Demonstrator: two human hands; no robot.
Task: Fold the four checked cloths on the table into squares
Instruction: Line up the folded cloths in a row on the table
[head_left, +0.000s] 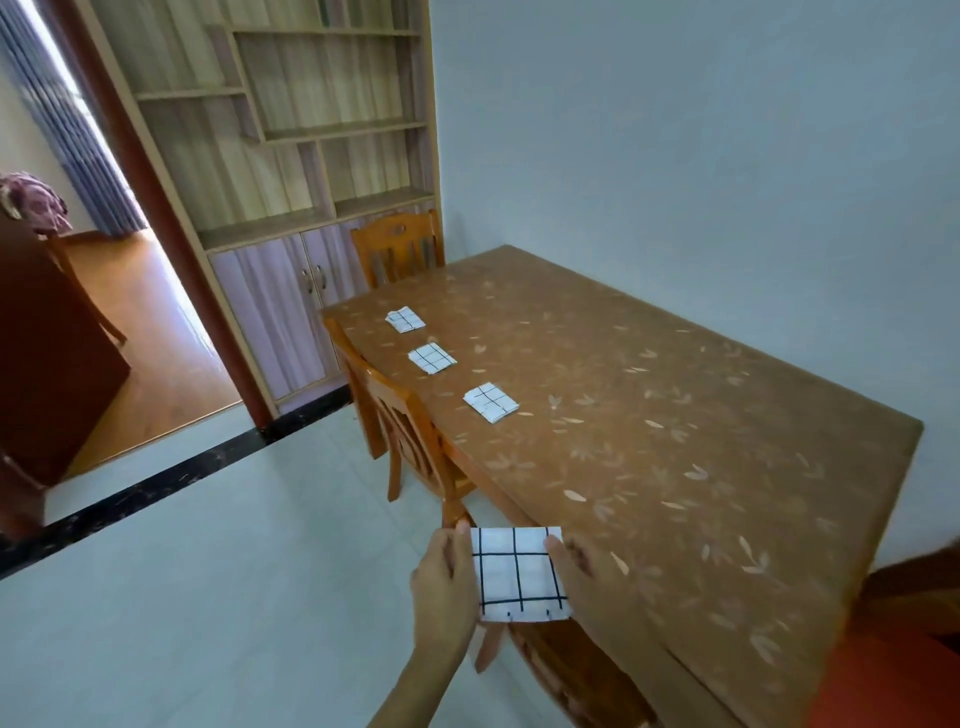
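Room: pale walls and a pale tiled floor, with a long wooden table (675, 441) printed with leaves running away from me along the right wall.
Left hand: my left hand (444, 587) grips the left edge of the cloth in my hands (519, 571), thumb on top near its upper corner, fingers tucked beneath.
Right hand: my right hand (582, 571) pinches the right edge of that same cloth, fingertips lying on its top face.
Held cloth: white with black check lines, folded to a near square and kept flat between both hands, just off the near left corner of the table, partly over the floor and over the near chair (566, 670).
Nearest folded cloth: a small checked square (491, 402) lies on the table close to its left edge, well beyond my hands.
Middle folded cloth: a second checked square (431, 357) lies farther along the same left edge, apart from the first.
Farthest folded cloth: a third checked square (405, 319) rests near the far left corner of the table.
Chairs: one wooden chair (410, 441) is pushed in at the left edge, another (397, 247) stands at the far end.
Background: a shelving unit with cupboard doors (291, 208) stands behind the far chair, beside a doorway (130, 312) to a room with a wooden floor.
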